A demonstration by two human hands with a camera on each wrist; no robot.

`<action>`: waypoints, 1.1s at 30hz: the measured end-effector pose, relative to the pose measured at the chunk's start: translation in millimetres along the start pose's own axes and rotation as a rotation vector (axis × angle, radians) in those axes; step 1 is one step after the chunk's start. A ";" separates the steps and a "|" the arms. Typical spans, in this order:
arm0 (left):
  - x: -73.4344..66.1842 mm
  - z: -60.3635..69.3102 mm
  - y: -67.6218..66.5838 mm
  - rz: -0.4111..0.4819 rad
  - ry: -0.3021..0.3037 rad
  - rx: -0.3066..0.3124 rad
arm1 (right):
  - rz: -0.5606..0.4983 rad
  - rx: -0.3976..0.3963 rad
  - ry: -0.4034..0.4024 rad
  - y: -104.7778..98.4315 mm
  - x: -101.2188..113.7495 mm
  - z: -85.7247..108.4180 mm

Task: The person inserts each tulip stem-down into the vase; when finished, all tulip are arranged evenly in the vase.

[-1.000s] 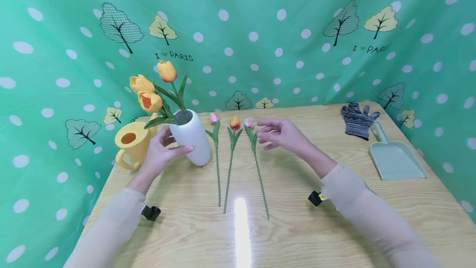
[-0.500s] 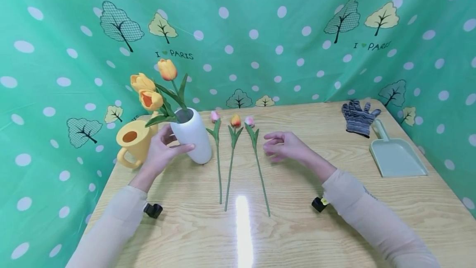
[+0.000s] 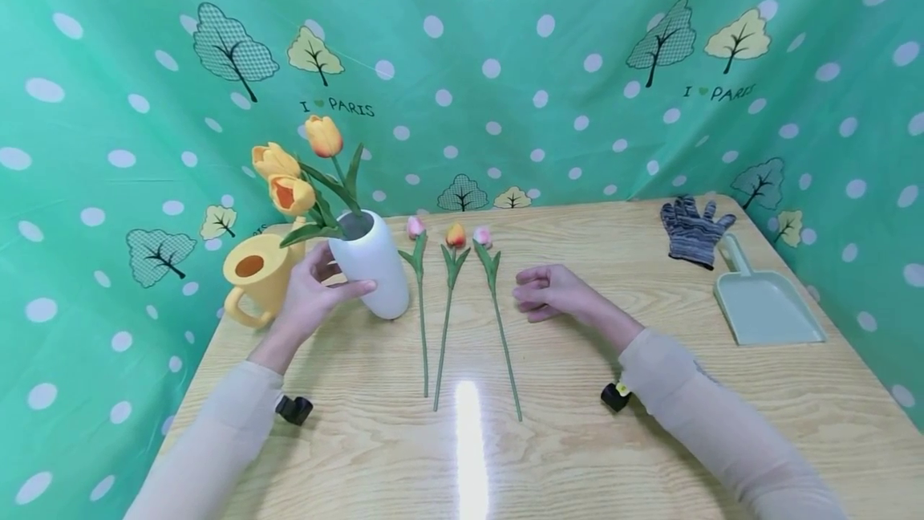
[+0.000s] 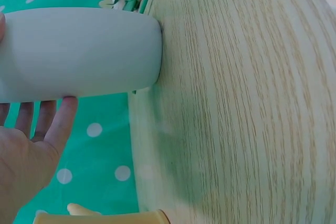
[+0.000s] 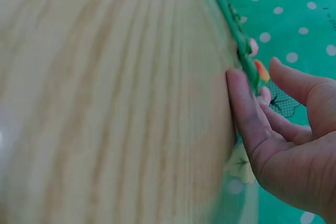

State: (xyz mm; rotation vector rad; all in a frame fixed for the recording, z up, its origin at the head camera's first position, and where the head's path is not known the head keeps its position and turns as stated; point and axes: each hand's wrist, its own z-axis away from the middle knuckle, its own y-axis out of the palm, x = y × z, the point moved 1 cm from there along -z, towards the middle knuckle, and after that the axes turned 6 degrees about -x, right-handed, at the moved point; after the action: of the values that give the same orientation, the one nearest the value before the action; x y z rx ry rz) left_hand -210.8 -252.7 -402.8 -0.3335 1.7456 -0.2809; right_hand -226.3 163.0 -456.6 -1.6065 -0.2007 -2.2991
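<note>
Head view: L hand (image 3: 314,291) grips the white vase (image 3: 378,275) left of ctr, thumb on its near side, w/ orange tulips (image 3: 292,195) standing in it, blooms toward upper left. Yellow watering can (image 3: 261,279) is just beside that hand. R hand (image 3: 556,293), right of ctr, has fingers loosely bent, holding nothing. Btwn the hands, side by side on the table (image 3: 577,456): left pink tulip (image 3: 418,255), orange-red tulip (image 3: 452,267), right pink tulip (image 3: 492,270). Key relation: the right pink tulip lies just left of R hand in frame, apart from it; long axis runs top to bottom, bloom at top, stem end angling lower right. R hand's clearly nearer to it than L. At right of frame, well apart from both: striped glove (image 3: 695,235) & pale dustpan (image 3: 768,307). L wrist view: vase lies sideways across upper left (cam's rolled); shows fingertips on its wall, mostly hidden in head view. Base touching table or just off it? Can't tell. R wrist view: thumb & fingers spread w/ a clear gap, nothing pinched; stems & blooms bunch up near the fingertips, right of ctr, overlapping, so head view's better for their spacing. Whether R hand touches table, can't tell.
</note>
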 end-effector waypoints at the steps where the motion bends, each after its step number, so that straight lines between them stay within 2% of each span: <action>1: -0.1 -0.1 0.1 0.001 0.000 0.001 | 0.001 -0.002 0.006 -0.3 -0.5 -1.0; 8: 0.0 -0.6 2.4 0.008 -0.011 0.006 | 0.063 -0.029 0.037 0.2 1.4 -4.7; 16: 1.8 1.0 1.8 0.026 -0.003 -0.002 | 0.144 -0.029 0.059 12.1 0.0 -9.0; 26: 1.0 0.0 0.0 0.017 -0.004 0.001 | 0.242 -0.097 0.066 29.0 8.0 -11.8; 33: 2.2 -1.0 0.8 0.045 -0.002 0.000 | 0.301 -0.136 0.071 39.4 12.2 -11.7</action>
State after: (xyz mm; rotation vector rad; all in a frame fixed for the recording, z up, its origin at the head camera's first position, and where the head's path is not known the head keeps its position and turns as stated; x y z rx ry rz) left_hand -212.3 -252.8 -404.9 -0.2938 1.7492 -0.2486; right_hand -226.8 120.4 -452.2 -1.4963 0.2058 -2.1691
